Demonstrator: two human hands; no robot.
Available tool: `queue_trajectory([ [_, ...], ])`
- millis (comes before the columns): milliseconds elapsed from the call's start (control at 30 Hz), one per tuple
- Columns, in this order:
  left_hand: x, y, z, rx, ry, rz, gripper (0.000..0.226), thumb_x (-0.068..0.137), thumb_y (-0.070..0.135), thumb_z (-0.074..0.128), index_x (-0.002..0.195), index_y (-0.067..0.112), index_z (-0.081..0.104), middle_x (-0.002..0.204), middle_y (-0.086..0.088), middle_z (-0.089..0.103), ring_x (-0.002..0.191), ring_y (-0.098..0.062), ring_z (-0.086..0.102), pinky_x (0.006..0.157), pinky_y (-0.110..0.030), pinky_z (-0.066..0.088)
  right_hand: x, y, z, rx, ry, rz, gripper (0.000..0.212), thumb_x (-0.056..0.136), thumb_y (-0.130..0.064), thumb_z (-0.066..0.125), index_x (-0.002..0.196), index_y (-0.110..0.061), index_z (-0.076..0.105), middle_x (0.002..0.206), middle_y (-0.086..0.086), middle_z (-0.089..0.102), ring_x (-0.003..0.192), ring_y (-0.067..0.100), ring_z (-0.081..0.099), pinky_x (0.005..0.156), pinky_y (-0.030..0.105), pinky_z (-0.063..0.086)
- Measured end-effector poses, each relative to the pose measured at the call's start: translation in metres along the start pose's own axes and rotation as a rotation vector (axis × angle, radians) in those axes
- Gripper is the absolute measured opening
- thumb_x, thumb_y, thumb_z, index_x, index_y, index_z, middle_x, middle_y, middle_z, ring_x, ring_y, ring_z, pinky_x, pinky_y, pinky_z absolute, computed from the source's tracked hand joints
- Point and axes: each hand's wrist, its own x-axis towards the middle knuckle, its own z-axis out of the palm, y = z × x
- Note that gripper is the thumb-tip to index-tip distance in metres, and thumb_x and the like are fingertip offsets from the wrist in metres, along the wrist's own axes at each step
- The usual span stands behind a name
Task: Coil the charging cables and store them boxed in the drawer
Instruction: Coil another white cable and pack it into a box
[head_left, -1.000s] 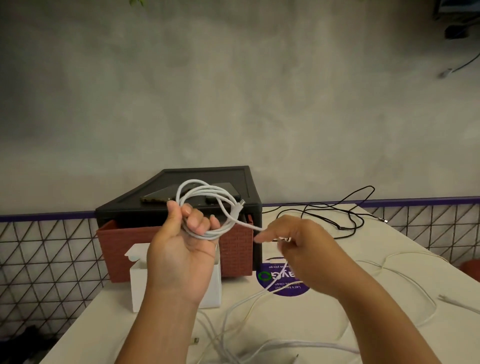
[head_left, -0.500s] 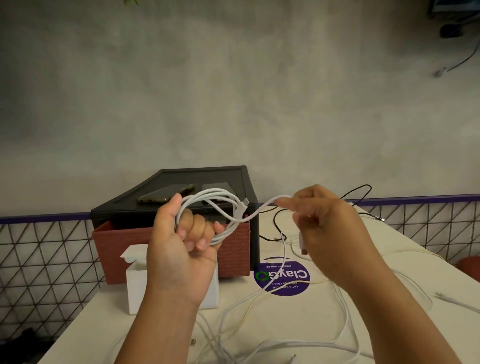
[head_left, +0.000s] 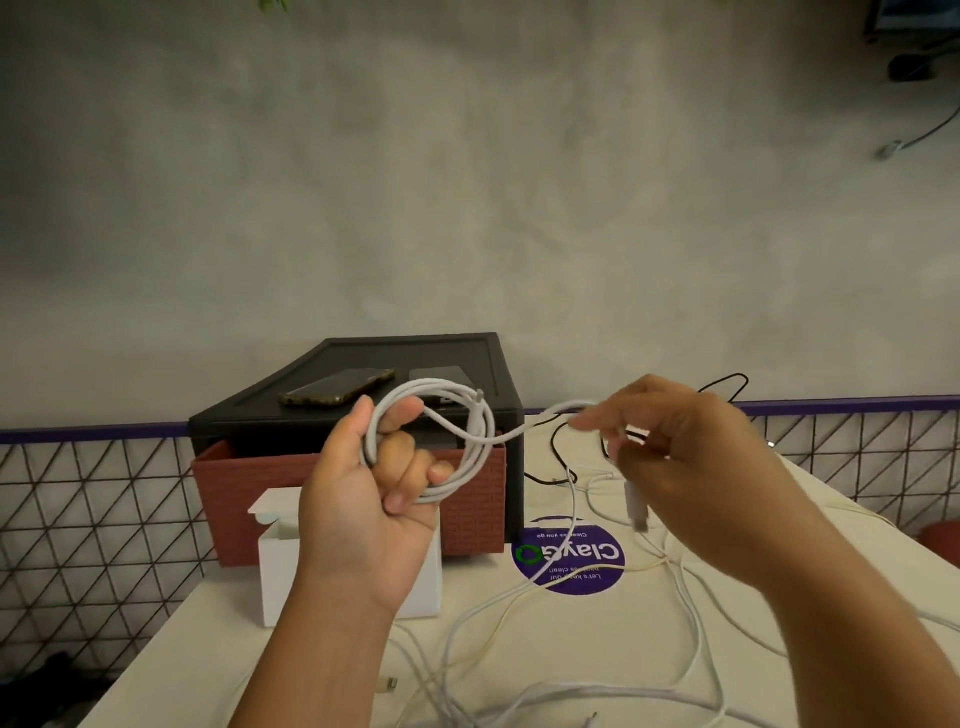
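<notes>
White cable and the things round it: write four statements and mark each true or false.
1. The left hand holds a coil of the white cable. True.
2. The right hand is empty. False: it pinches the same cable near its loose end.
3. The white box is closed. False: its flap stands up, open.
4. A phone lies on top of the black cabinet. True.

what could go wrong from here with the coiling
1. The coil only hangs over the curled fingers of the left hand, in loose, uneven loops. They could slip off or spring open as the right hand wraps the tail.
2. The plug dangles under the right hand, above the loose cables on the table. It might snag one and drag it into the coil.
</notes>
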Motion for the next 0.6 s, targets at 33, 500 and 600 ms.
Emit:
queue_trajectory([
  [33,0.001,0.001,-0.002,0.012,0.016,0.009,0.053,0.096,0.031,0.036,0.057,0.014,0.068,0.035,0.006,0.020,0.033,-0.007,0.019,0.042,-0.018,0.037,-0.003,-0.003,-0.007,0.020,-0.091,-0.027,0.038,0.089,-0.003,0.055,0.080,-0.036,0.070,0.079,-0.011,0.063,0.054,0.016,0.060,0.055,0.020,0.044],
  [500,-0.001,-0.012,-0.001,0.480,0.078,0.206,0.047,0.099,0.029,0.036,0.069,0.013,0.068,0.036,0.006,0.026,0.038,-0.008,0.026,0.051,-0.027,0.037,-0.015,-0.014,-0.026,0.380,-0.159,-0.392,0.019,0.076,-0.021,0.060,0.082,-0.033,0.074,0.083,-0.015,0.062,0.057,0.031,0.056,0.052,0.028,0.042],
  [600,-0.003,-0.016,0.002,0.471,0.065,0.175,0.054,0.098,0.028,0.037,0.059,0.016,0.071,0.036,0.004,0.025,0.038,-0.008,0.026,0.053,-0.028,0.037,-0.018,-0.018,-0.030,0.356,-0.099,-0.428,0.020,0.075,-0.022,0.058,0.079,-0.034,0.073,0.082,-0.015,0.062,0.054,0.028,0.055,0.051,0.022,0.042],
])
